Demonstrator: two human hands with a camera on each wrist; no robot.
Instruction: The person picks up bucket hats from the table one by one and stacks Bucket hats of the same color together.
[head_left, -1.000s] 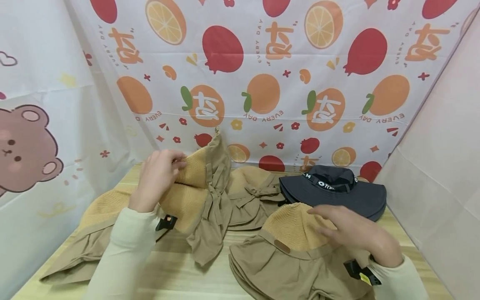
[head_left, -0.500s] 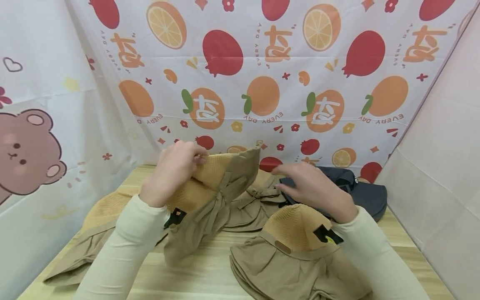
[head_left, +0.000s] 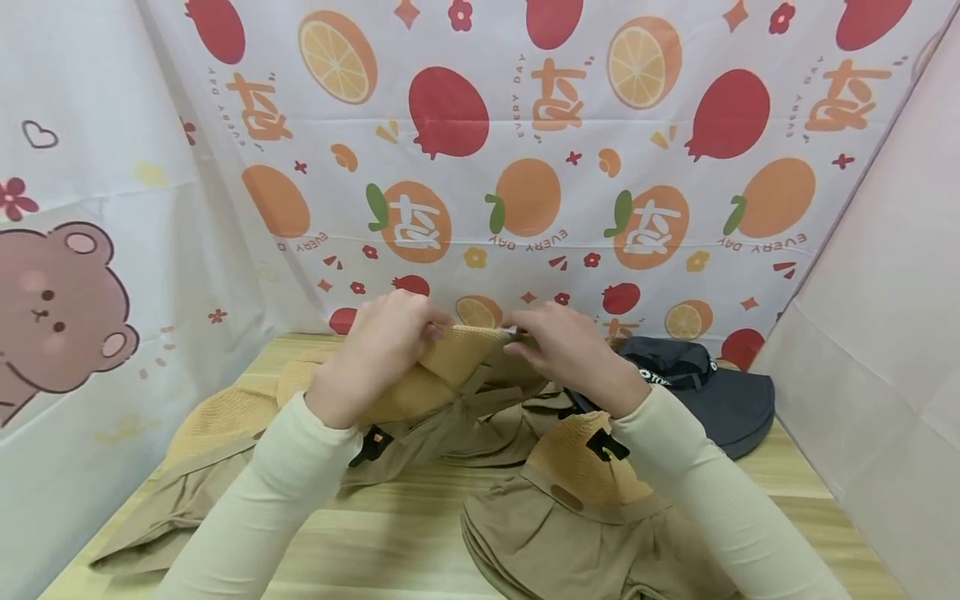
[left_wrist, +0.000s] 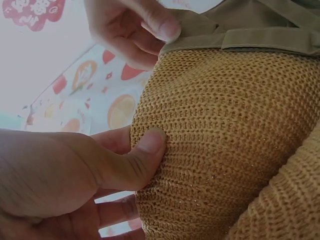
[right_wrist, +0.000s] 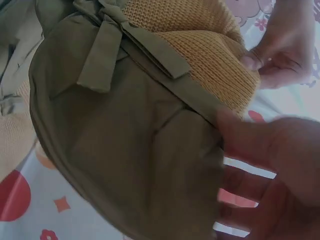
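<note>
A sun hat (head_left: pixel 408 396) with a yellow knit crown and khaki cloth brim is held up at mid-table, tilted on its side. My left hand (head_left: pixel 375 354) pinches the edge of its crown; in the left wrist view the thumb presses the knit (left_wrist: pixel 210 125). At the band, my right hand (head_left: pixel 573 350) grips the hat's edge, its thumb on the near side and fingers behind, as the right wrist view shows. A cloth bow (right_wrist: pixel 102 50) hangs from the band beside the khaki brim (right_wrist: pixel 130 145). Parts of the hat are hidden behind both hands.
Similar knit-and-khaki hats lie at the left (head_left: pixel 217 425), behind the held one (head_left: pixel 487 437) and at the front right (head_left: pixel 547 525). A dark wide-brimmed hat (head_left: pixel 738 408) sits at the back right. Fruit-print cloth (head_left: pixel 570 75) closes off the wooden table's (head_left: pixel 397 542) rear.
My right hand has left the front-right hat and moved up and left to grip the held hat. The left hand has carried that hat rightward, and its brim has turned away.
</note>
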